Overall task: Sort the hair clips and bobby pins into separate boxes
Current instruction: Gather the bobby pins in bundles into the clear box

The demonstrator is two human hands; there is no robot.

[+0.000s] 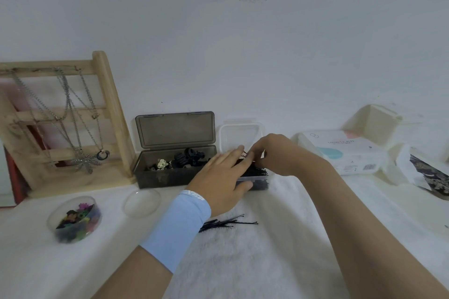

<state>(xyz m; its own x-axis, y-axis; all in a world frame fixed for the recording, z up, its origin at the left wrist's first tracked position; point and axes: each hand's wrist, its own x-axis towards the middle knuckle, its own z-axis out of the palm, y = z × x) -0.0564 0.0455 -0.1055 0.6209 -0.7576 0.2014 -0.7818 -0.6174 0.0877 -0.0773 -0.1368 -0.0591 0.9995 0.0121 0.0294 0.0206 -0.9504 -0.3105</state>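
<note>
A smoky grey box (155,178) stands open with black and cream hair clips (184,159) inside. To its right is a clear box (239,137), lid up, packed with black bobby pins (261,171). My left hand (224,178) lies flat over that box's front, fingers straight on the pins and thumb against the front wall. My right hand (277,153) reaches in from the right and pinches a few bobby pins above the box. A loose bunch of bobby pins (227,222) lies on the white towel near my left wrist.
A round clear tub of coloured clips (74,218) and its loose lid (142,202) sit at the front left. A wooden necklace rack (63,119) leans at the back left. A cosmetic puff box (349,150) and white containers (371,119) stand at the right.
</note>
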